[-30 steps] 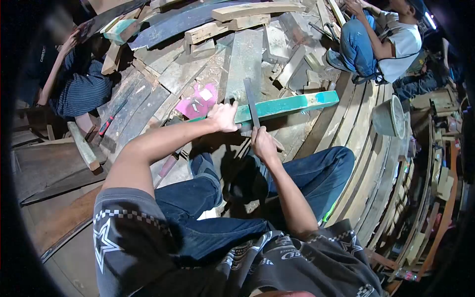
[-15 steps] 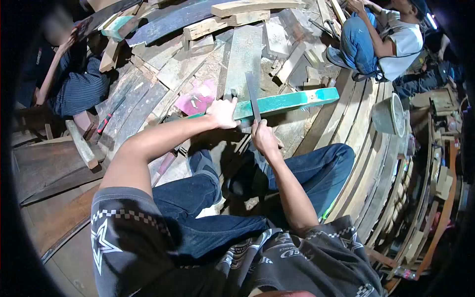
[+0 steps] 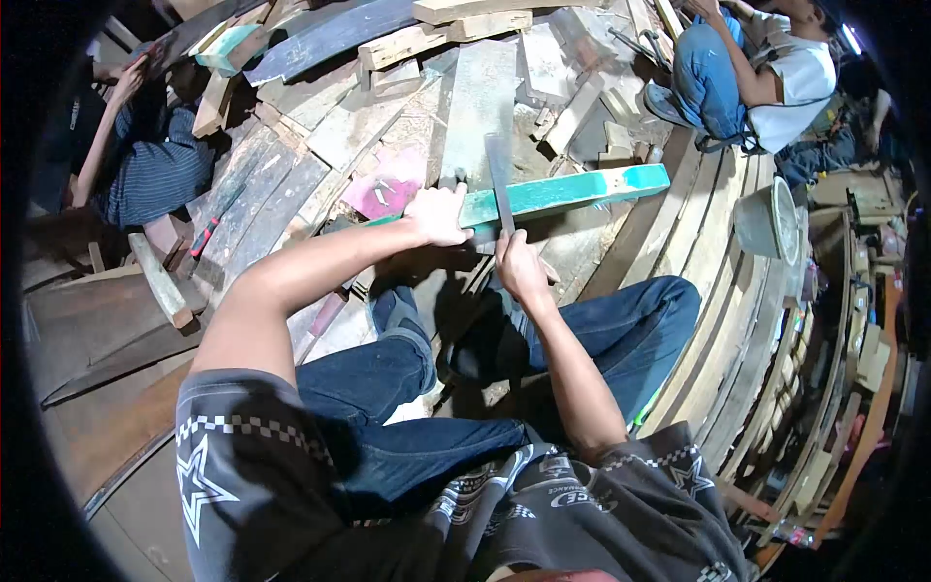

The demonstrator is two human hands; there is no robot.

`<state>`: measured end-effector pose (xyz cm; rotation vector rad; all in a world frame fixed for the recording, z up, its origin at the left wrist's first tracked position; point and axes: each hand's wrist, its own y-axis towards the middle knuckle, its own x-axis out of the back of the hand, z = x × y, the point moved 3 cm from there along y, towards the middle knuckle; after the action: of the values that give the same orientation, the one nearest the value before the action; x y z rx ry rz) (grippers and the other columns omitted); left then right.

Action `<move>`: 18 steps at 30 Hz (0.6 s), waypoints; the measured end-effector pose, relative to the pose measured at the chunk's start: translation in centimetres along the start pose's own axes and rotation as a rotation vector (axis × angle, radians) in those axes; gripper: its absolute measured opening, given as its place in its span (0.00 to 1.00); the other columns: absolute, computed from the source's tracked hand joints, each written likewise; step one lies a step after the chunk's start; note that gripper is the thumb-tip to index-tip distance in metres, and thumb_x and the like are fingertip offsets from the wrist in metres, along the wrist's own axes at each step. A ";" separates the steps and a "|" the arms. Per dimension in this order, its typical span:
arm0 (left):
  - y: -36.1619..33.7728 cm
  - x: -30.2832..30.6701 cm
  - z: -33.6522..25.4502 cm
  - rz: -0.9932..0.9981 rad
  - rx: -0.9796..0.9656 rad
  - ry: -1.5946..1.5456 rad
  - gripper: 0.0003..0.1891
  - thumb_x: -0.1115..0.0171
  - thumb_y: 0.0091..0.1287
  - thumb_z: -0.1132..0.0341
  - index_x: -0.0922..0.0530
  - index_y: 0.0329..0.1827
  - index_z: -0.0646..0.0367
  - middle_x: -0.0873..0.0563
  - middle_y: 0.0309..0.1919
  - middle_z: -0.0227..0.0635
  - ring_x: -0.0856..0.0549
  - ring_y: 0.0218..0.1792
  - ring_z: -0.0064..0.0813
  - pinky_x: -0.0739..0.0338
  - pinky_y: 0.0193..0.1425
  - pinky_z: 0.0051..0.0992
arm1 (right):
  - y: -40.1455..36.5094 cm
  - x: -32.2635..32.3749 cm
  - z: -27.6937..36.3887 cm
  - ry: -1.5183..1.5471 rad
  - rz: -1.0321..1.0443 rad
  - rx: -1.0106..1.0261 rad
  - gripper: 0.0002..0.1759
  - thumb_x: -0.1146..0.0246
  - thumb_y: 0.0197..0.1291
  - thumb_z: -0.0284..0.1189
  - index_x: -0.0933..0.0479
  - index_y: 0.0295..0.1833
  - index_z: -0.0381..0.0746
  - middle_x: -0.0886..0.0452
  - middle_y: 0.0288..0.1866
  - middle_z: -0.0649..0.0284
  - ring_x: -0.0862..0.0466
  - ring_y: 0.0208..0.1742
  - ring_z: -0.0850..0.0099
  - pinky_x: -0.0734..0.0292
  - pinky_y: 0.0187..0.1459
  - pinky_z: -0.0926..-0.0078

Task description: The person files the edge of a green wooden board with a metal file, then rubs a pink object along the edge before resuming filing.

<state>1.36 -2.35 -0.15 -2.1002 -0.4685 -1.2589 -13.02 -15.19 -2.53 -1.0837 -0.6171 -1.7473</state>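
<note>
Swinging slightly away from your left hand (image 3: pixel 439 215), the far end of your flat metal tool (image 3: pixel 500 186) stands a little straighter than a second ago, and both hands ride a touch higher in view. Your right hand (image 3: pixel 524 267) has a firm grip, fist curled round the tool's near end, and the outer tip is blurred. Across the green beam (image 3: pixel 572 197) goes the tool, just to the right of your left hand, its tip showing past the far edge. Your left hand lies on the beam, touching it; I cannot tell whether those fingers wrap underneath. And the beam itself: slanting in front of you beyond your knees, running from behind your left wrist to a bright turquoise end on the right, with a pale patch just before it. Past it stretches a pale board (image 3: pixel 480 97). Left of your hand there's a pink sheet (image 3: pixel 361 201) with small pieces on it; farther left, a red-handled tool (image 3: pixel 207 236) on dark boards. Over on the right, a grey bucket (image 3: pixel 762 228) by the slatted planks (image 3: pixel 693 276), and a person in a white shirt (image 3: pixel 795 92) sits beyond.
</note>
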 end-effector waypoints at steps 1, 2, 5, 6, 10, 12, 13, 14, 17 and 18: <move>0.2 -0.3 0.1 -0.006 -0.001 -0.001 0.40 0.29 0.52 0.45 0.31 0.60 0.67 0.13 0.37 0.57 0.12 0.42 0.57 0.18 0.49 0.49 | -0.8 0.7 -0.2 0.035 -0.004 0.073 0.19 0.50 0.74 0.38 0.31 0.37 0.31 0.20 0.28 0.35 0.17 0.34 0.37 0.21 0.33 0.42; 0.4 -0.5 0.3 -0.015 -0.001 0.000 0.40 0.29 0.52 0.45 0.31 0.60 0.67 0.13 0.36 0.57 0.12 0.42 0.57 0.18 0.49 0.48 | -2.0 1.2 -0.2 0.004 0.020 0.149 0.20 0.51 0.74 0.40 0.32 0.40 0.31 0.19 0.30 0.34 0.17 0.35 0.36 0.21 0.36 0.40; -0.2 0.3 -0.2 0.040 0.018 0.038 0.41 0.31 0.54 0.45 0.32 0.61 0.68 0.14 0.41 0.57 0.13 0.45 0.55 0.18 0.52 0.47 | -5.6 2.1 -0.7 -0.016 0.180 -0.122 0.21 0.52 0.75 0.40 0.32 0.42 0.30 0.19 0.30 0.32 0.17 0.36 0.34 0.21 0.38 0.39; -0.3 0.8 -0.3 0.067 0.033 0.042 0.41 0.31 0.55 0.44 0.32 0.62 0.69 0.14 0.43 0.56 0.13 0.46 0.54 0.18 0.52 0.46 | -6.0 2.6 -0.5 -0.037 0.202 -0.156 0.21 0.52 0.75 0.41 0.32 0.42 0.30 0.19 0.30 0.32 0.17 0.36 0.34 0.21 0.38 0.39; 0.3 -0.5 0.3 -0.050 -0.017 0.020 0.38 0.29 0.52 0.46 0.31 0.58 0.66 0.14 0.39 0.59 0.13 0.43 0.59 0.19 0.50 0.50 | -2.4 0.2 -1.4 0.006 0.027 0.055 0.21 0.51 0.74 0.40 0.32 0.41 0.29 0.21 0.26 0.30 0.17 0.32 0.34 0.21 0.36 0.39; 0.4 -0.7 0.4 -0.036 -0.006 0.023 0.38 0.29 0.52 0.46 0.31 0.58 0.66 0.14 0.39 0.58 0.13 0.44 0.59 0.18 0.50 0.50 | 0.4 1.2 0.6 0.046 0.008 0.036 0.20 0.50 0.74 0.39 0.31 0.39 0.29 0.21 0.24 0.33 0.19 0.28 0.35 0.22 0.31 0.40; 0.3 -0.5 0.4 -0.029 -0.001 0.024 0.39 0.29 0.52 0.46 0.31 0.58 0.66 0.14 0.39 0.58 0.13 0.44 0.59 0.18 0.50 0.50 | 1.5 0.2 0.1 0.050 -0.014 0.063 0.20 0.49 0.74 0.38 0.32 0.38 0.30 0.21 0.24 0.33 0.18 0.28 0.36 0.22 0.29 0.40; 0.3 -0.4 0.3 -0.022 0.004 0.023 0.39 0.29 0.52 0.46 0.31 0.58 0.66 0.14 0.39 0.58 0.13 0.44 0.58 0.18 0.50 0.49 | 2.2 -0.7 -0.5 0.053 -0.037 0.091 0.20 0.49 0.74 0.38 0.32 0.38 0.30 0.21 0.24 0.34 0.18 0.27 0.36 0.23 0.28 0.41; 0.1 -0.1 0.0 -0.033 0.001 0.008 0.38 0.29 0.52 0.46 0.31 0.57 0.66 0.13 0.38 0.58 0.12 0.43 0.56 0.18 0.50 0.49 | -0.1 -0.6 -0.6 0.005 -0.026 0.070 0.19 0.49 0.74 0.37 0.32 0.39 0.30 0.21 0.24 0.35 0.17 0.28 0.38 0.22 0.28 0.41; 0.2 -0.2 0.1 -0.035 0.001 0.002 0.38 0.29 0.52 0.46 0.31 0.56 0.66 0.13 0.38 0.58 0.12 0.42 0.56 0.18 0.50 0.49 | -2.1 0.8 0.3 -0.001 -0.051 0.249 0.18 0.50 0.74 0.37 0.31 0.40 0.30 0.20 0.25 0.34 0.17 0.31 0.36 0.22 0.32 0.40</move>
<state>1.42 -2.40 -0.40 -2.0979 -0.5064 -1.2805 -14.95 -14.40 -1.53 -0.9020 -0.8447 -1.6615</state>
